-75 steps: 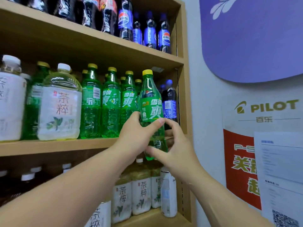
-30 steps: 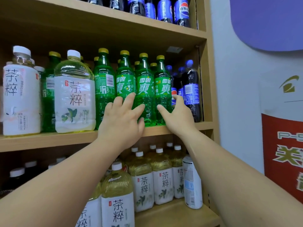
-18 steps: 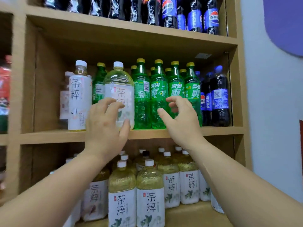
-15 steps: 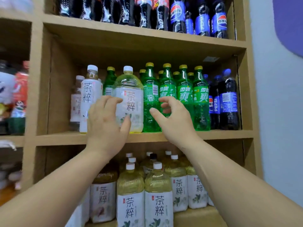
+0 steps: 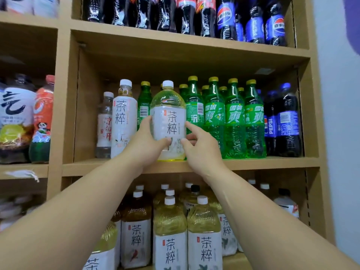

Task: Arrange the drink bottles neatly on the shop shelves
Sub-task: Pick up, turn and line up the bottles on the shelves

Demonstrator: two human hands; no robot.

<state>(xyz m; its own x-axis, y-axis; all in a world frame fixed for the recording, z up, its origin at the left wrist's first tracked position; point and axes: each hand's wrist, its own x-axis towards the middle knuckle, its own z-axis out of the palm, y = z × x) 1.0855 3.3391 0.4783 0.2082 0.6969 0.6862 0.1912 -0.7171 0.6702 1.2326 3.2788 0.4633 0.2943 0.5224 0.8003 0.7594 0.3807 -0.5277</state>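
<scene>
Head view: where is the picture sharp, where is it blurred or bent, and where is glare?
Head view: sharp on the tea bottle held between the left hand and right hand; glare streaks on the green bottles and cola bottles; left edge soft; shelf frame leans from wide-angle distortion.

Pale plain painted wall (image 5: 339,133) at 3 o'clock, running the full height of view. Purple curved-edged panel (image 5: 353,20) flat on that wall at 1 o'clock, cut off by the frame edge. Small grey rectangular tag (image 5: 264,71) at 1 o'clock, nearer centre. Torn white paper scrap (image 5: 22,174) at 9 o'clock, ragged, one end hanging down.
</scene>
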